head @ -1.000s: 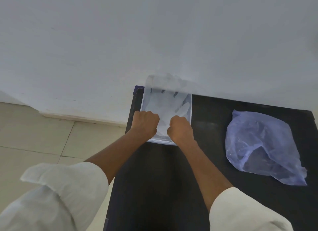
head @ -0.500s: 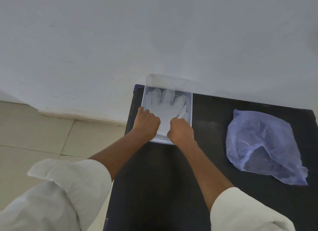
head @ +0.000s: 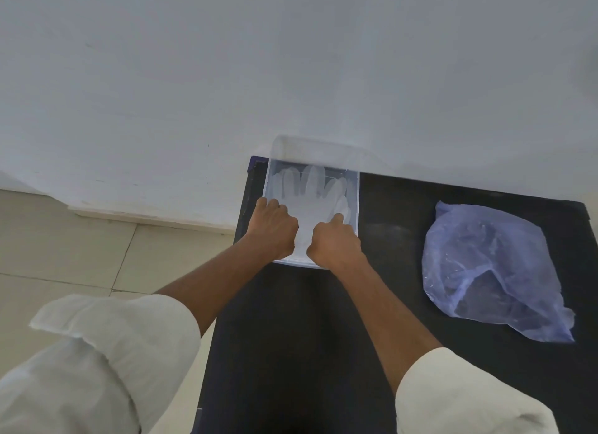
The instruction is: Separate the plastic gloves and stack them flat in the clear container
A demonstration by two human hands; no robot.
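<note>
A clear rectangular container (head: 353,187) stands at the far left corner of the black table, against the wall. A translucent white plastic glove (head: 311,194) lies flat inside it, fingers pointing to the wall. My left hand (head: 273,228) rests curled on the glove's left cuff side, inside the container. On the right cuff side my right hand (head: 335,244) is curled too, its fingers pressing the glove near the thumb. Whether either hand pinches the plastic is unclear.
A crumpled bluish plastic bag (head: 488,268) lies on the black table (head: 291,336) to the right of the container. The white wall (head: 291,77) rises directly behind it. The table's left edge drops to a tiled floor (head: 81,255).
The glove has gone from rumpled and blurred to spread flat, with its fingers laid out. Both hands have stayed at the cuff end, fingers shifting slightly forward.
</note>
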